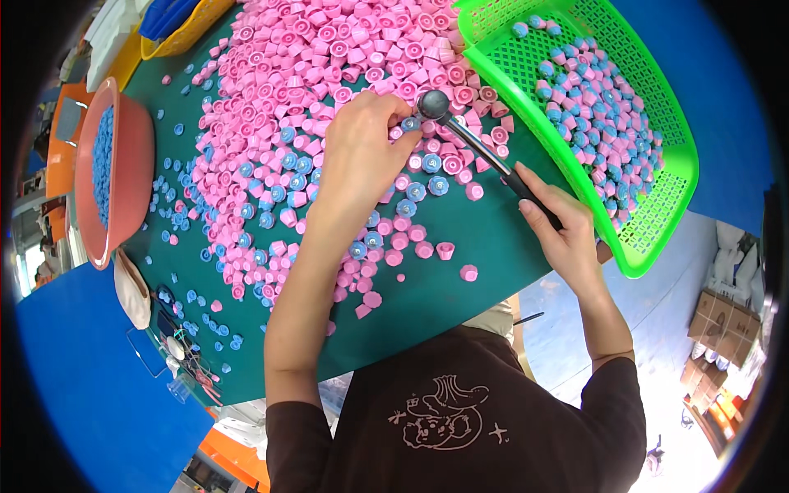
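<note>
My right hand [563, 230] is closed round the black grip of a small hammer [477, 144] with a metal shaft and a round grey head. The hammer's head is raised close beside the fingertips of my left hand [362, 140]. Between that hand's thumb and fingers is a small blue flower-shaped piece [410, 124]; whether a pink cup sits under it is hidden. Pink plastic cups [329, 49] lie heaped around and beyond my left hand. Several blue pieces [416, 191] seated on pink cups lie just right of my left wrist.
At the right, a green perforated basket [526, 94] holds many joined pink-and-blue pieces [604, 123]. A salmon-coloured basin [136, 156] of blue pieces stands at the left. Loose blue pieces [168, 197] are scattered over the green tabletop [427, 300]. A yellow basket [185, 37] sits at the far left.
</note>
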Demonstrator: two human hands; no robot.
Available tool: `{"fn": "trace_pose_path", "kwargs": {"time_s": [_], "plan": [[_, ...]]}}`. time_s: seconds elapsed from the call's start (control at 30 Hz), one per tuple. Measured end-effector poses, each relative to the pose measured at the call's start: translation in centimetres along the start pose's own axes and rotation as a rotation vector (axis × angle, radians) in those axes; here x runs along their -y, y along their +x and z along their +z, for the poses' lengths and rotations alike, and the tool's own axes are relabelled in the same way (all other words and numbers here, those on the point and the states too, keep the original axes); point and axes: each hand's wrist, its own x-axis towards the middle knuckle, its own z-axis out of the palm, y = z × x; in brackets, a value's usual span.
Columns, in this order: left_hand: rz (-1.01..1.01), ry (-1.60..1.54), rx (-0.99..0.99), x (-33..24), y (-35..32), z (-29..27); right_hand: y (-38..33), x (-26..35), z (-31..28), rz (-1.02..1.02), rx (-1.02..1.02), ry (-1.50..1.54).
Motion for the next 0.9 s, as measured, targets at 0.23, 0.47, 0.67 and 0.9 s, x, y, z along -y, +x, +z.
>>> {"fn": "trace_pose_path", "kwargs": {"time_s": [0.23, 0.47, 0.67, 0.9], "plan": [[0.006, -0.018, -0.117, 0.3, -1.7, -3.8, -0.1, 1.7, 0.2, -0.130, -0.047, -0.143], [-0.382, 0.001, -0.376, 3.8, -10.1, -14.4, -0.4, 1.7, -0.2, -0.064, -0.049, -0.198], [-0.583, 0.039, -0.609, 8.3, -21.2, -21.3, 0.8, 2.5, 1.2, 0.050, 0.081, -0.189], [-0.782, 0.334, -0.624, 12.0, -28.6, -21.8, -1.2, -0.5, -0.5, 0.026, -0.156, 0.087]]}}
